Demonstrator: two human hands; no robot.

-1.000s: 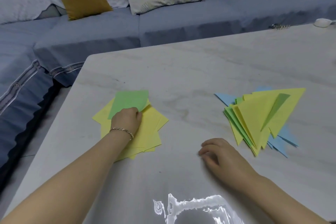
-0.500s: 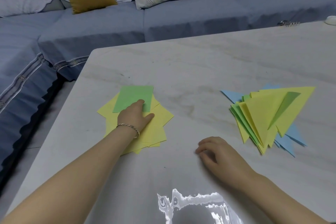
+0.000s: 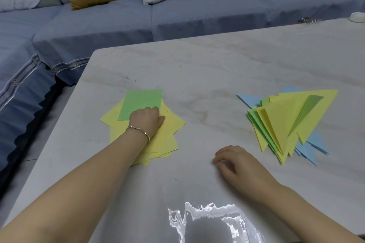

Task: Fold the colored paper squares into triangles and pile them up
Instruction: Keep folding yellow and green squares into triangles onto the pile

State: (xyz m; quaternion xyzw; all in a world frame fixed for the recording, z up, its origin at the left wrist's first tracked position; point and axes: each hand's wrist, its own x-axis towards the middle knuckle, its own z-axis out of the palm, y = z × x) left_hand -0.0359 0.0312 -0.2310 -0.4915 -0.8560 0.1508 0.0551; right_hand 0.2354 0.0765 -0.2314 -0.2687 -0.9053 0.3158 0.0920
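Observation:
A green paper square (image 3: 141, 102) lies on top of a fanned stack of yellow paper squares (image 3: 167, 140) at the left of the table. My left hand (image 3: 147, 120), with a bracelet on the wrist, sits on the green square's near edge; the fingers are curled down on it and the thumb points right. My right hand (image 3: 237, 165) rests on the bare table near the front, fingers loosely bent, holding nothing. At the right lies a pile of folded triangles (image 3: 286, 122): yellow and green on top, blue underneath.
The pale marble table (image 3: 217, 65) has its left edge close to the yellow stack. A blue sofa (image 3: 197, 16) with cushions runs behind and to the left. A small white object (image 3: 356, 17) and a metal clip (image 3: 310, 20) lie at the far right edge.
My left hand's fingers went from flat on the green square to curled at its near edge. The right hand has stayed where it was. The view shifted slightly.

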